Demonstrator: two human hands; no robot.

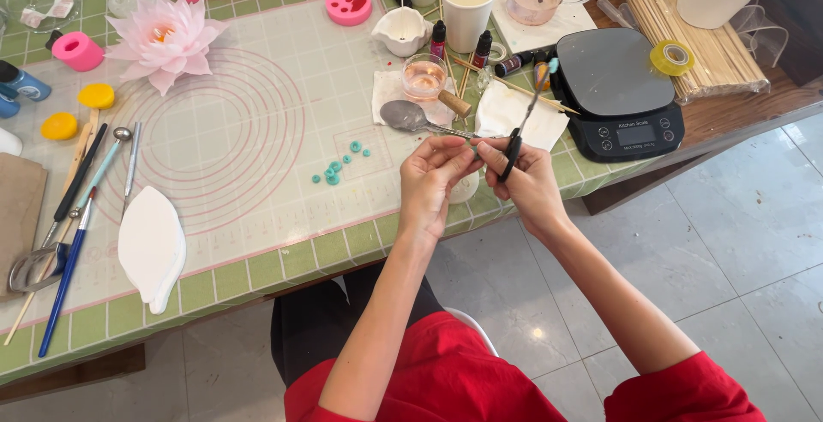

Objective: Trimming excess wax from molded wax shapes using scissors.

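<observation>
Seated at desk (257, 251). Left hand (429, 184) pinched shut on something too small to tell. Right hand (525, 184) gripping thin tool (521, 126), tip at left fingertips. Done so far: several small teal pieces (341, 163) on mat (214, 143), just left of hands. Pink flower (165, 41) finished, far left.

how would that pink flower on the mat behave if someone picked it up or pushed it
The pink flower has many thin, pointed petals spreading outward, so it probably chips or bends easily if pinched. It looks light for its size. Sitting broad and low on the mat, it would likely slide rather than roll or tip.
</observation>
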